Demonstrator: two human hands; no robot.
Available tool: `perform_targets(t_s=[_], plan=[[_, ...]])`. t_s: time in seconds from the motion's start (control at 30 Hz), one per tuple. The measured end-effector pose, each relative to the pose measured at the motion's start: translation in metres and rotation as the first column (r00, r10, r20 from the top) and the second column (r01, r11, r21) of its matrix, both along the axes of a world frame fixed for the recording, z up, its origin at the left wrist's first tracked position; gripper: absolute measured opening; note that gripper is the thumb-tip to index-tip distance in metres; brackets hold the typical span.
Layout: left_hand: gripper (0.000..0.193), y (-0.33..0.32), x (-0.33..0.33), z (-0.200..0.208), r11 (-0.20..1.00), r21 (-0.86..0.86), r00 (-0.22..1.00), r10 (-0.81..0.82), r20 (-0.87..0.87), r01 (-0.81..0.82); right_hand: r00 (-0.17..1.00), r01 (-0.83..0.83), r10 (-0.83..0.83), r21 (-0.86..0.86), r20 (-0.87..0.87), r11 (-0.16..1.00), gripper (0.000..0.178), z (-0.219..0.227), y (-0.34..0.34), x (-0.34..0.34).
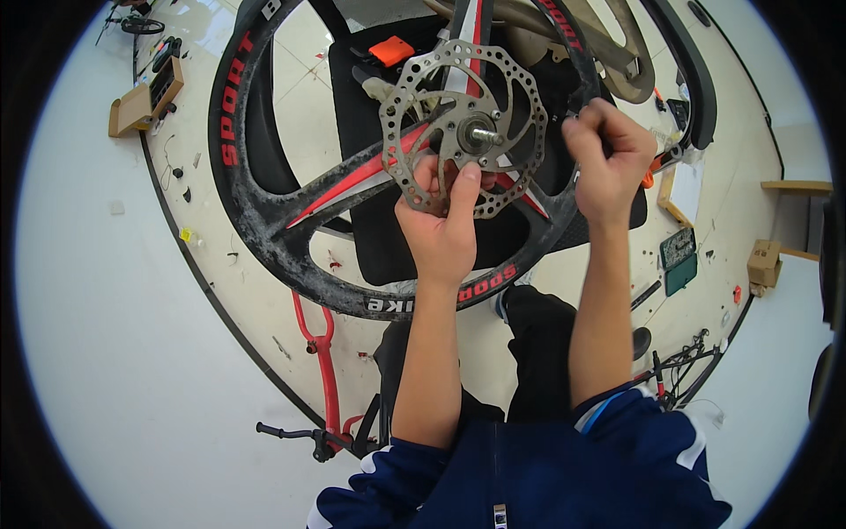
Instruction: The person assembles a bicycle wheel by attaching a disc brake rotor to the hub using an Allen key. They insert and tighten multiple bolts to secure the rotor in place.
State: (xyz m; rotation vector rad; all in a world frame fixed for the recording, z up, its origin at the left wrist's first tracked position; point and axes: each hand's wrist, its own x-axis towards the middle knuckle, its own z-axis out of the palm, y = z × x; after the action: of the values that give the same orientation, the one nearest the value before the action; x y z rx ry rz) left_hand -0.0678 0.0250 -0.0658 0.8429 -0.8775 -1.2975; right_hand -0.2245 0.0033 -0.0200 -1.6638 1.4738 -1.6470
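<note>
A black bicycle wheel [231, 132] with red and white spokes lies across a black seat [374, 251] in front of me. At its hub sits a perforated metal brake disc [451, 132], with a threaded axle [485, 137] sticking up from the centre. My left hand [445, 234] grips the near side of the disc, its thumb on top by the hub and its fingers partly hidden underneath. Beside the wheel's right rim, my right hand [610, 163] is raised and closed, fingertips curled together. Whatever may be in it cannot be made out.
An orange object [390, 51] rests on the seat behind the disc. A red bike frame [328, 379] lies at lower left on the floor, and an open cardboard box [132, 113] farther left. To the right are a green case [680, 275], a small carton [764, 263] and scattered parts.
</note>
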Motion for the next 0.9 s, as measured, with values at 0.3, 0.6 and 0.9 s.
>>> perform_targets(t_s=[0.3,0.6,0.9], plan=[[0.016,0.009,0.018,-0.001,0.919,-0.133,0.912,0.387,0.136,-0.37,0.752,-0.164,-0.12,0.361,0.648,0.918,0.013,-0.035,0.006,0.017],[0.012,0.014,0.014,-0.006,0.895,-0.204,0.859,0.44,0.262,-0.396,0.636,-0.244,-0.086,0.305,0.767,0.92,0.013,-0.042,0.009,0.016],[0.011,0.013,0.016,-0.016,0.881,-0.273,0.859,0.451,0.242,-0.386,0.649,-0.263,-0.088,0.332,0.755,0.906,0.013,-0.042,0.005,0.018]])
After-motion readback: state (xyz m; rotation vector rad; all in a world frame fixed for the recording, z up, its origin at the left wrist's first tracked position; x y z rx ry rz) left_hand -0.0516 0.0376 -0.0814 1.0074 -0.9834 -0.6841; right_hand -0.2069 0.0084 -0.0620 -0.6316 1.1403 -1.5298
